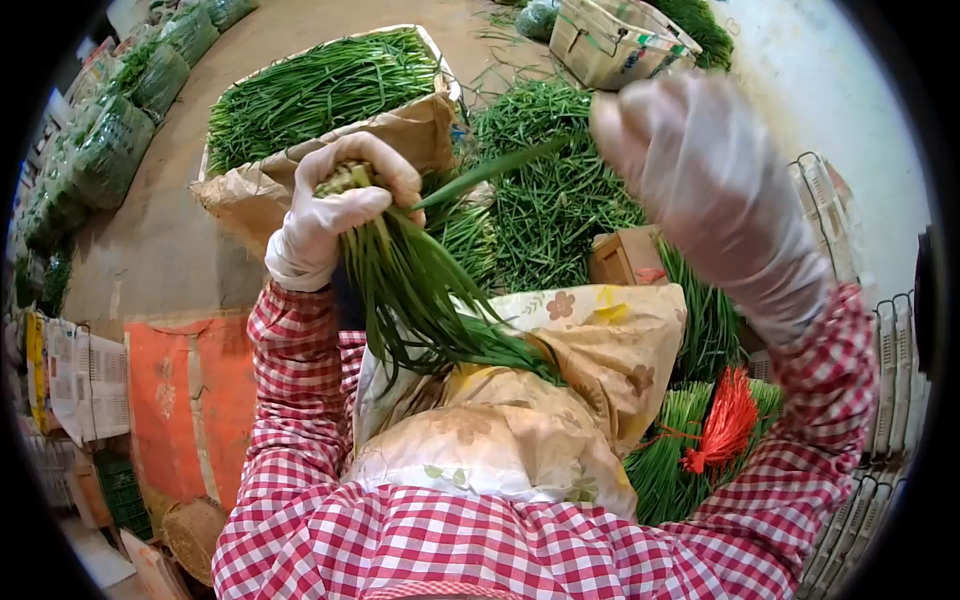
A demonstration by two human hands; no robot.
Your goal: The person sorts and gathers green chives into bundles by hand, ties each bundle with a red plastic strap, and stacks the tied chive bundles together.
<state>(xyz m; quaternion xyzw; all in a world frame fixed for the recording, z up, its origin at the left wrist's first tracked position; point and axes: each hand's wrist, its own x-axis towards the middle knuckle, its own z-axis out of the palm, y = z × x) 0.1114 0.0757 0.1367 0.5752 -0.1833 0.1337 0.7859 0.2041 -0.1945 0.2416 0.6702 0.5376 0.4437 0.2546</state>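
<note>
Clutching a garlic chive bunch (400,270) over the floral apron (600,375), left hand (335,205) has its grip wrapped snug; right hand (690,150) is raised near one stray leaf (500,172), too blurry to tell its grip.

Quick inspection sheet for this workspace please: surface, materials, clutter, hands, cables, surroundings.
Surface: brown floor; floral apron below the hands.
Job's things: bunch of chive-like greens, leaves draped to the apron; loose pile ahead.
Clutter: cardboard box beside the pile; red string at right.
Hands: left hand grips the bunch near its stem end; right hand raised, blurred, near a long leaf's far end, grip unclear.
Cables: nothing seen.
Surroundings: lined crate, off-white plastic crate, bagged greens at left.
</note>
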